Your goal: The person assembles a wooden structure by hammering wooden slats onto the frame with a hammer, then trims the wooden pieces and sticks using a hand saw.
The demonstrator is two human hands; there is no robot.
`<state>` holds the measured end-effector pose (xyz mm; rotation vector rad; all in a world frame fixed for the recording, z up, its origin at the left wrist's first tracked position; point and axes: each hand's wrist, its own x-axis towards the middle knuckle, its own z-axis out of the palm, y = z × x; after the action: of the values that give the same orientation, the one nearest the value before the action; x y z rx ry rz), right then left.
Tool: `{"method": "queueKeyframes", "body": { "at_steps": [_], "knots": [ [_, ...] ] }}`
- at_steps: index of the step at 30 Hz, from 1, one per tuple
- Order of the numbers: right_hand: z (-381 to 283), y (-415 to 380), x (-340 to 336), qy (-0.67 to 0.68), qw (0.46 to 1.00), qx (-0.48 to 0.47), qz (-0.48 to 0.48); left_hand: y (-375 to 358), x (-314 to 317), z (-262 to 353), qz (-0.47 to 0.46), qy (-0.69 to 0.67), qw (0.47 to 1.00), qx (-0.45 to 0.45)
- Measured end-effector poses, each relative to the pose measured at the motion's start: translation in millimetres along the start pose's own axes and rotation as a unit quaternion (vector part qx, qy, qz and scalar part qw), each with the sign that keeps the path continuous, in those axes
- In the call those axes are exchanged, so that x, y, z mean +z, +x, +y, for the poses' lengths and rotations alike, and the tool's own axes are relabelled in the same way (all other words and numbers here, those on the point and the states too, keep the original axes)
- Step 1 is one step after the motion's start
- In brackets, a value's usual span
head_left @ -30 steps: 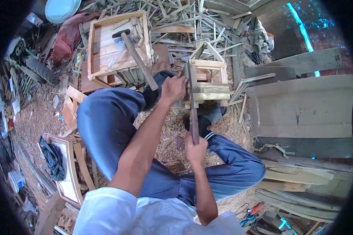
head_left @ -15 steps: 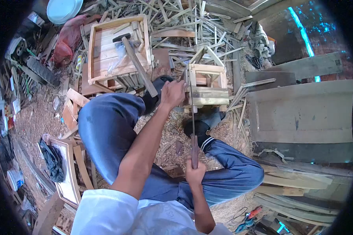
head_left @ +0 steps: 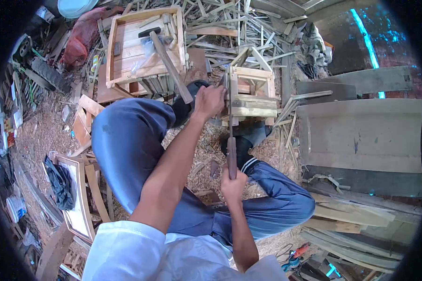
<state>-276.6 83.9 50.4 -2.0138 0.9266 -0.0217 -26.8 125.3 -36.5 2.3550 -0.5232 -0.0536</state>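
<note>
Small wooden frame (head_left: pixel 251 96) at centre, on the shaving-strewn floor (head_left: pixel 47 136), ahead of the knees. Saw (head_left: pixel 230 136) running from the frame's left edge back toward the body. Left hand (head_left: pixel 209 100) against the frame's left side; right hand (head_left: pixel 232 185) on the saw's near end. Wooden crate (head_left: pixel 143 47) behind and to the left, hammer (head_left: pixel 166 61) lying in it. Heap of offcut strips (head_left: pixel 239 28) behind the frame. Flat boards (head_left: pixel 365 136) to the right.
</note>
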Motion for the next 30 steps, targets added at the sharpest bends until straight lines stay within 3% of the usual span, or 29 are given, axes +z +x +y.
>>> {"method": "queueKeyframes", "body": {
  "at_steps": [4, 6, 8, 10, 13, 15, 20, 24, 26, 27, 28, 30],
  "knots": [
    [-2, -31, -28, -0.035, 0.999, -0.001, -0.013, -3, -2, 4, -0.035, -0.005, 0.999, -0.006],
    [4, -29, -19, 0.018, 1.0, -0.007, 0.021, 0, -8, 7, -0.024, 0.012, 1.0, -0.004],
    [13, -7, -6, -0.093, 0.988, -0.116, 0.04, 1, -7, 8, -0.049, 0.026, 0.998, -0.015],
    [-24, 13, 3, 0.001, 1.0, 0.015, -0.007, -7, 1, 6, -0.021, 0.02, 1.0, -0.001],
    [-4, -7, -3, -0.033, 0.999, -0.031, -0.004, 0, -5, 2, -0.058, 0.018, 0.998, -0.01],
    [-2, -32, -15, 0.009, 0.997, -0.061, 0.046, 4, -5, 3, -0.031, 0.004, 0.999, -0.005],
    [-17, 5, 0, -0.059, 0.998, -0.032, 0.006, 1, 3, 2, 0.006, 0.003, 1.0, -0.005],
    [-2, -20, -1, -0.006, 0.997, -0.079, -0.001, 3, -1, -3, -0.014, -0.008, 1.0, -0.008],
    [20, -49, -4, 0.031, 0.994, -0.088, 0.053, 6, -1, 0, -0.015, -0.001, 1.0, -0.008],
    [15, -37, -7, -0.041, 0.995, -0.09, 0.024, 4, -7, 5, -0.028, 0.01, 0.999, -0.017],
    [-1, -15, -4, -0.038, 0.996, -0.082, 0.029, 3, -9, 9, -0.042, 0.021, 0.999, -0.021],
    [-30, 26, 1, -0.006, 0.999, 0.035, -0.005, 0, -6, 5, -0.049, 0.024, 0.998, -0.014]
  ]
}}
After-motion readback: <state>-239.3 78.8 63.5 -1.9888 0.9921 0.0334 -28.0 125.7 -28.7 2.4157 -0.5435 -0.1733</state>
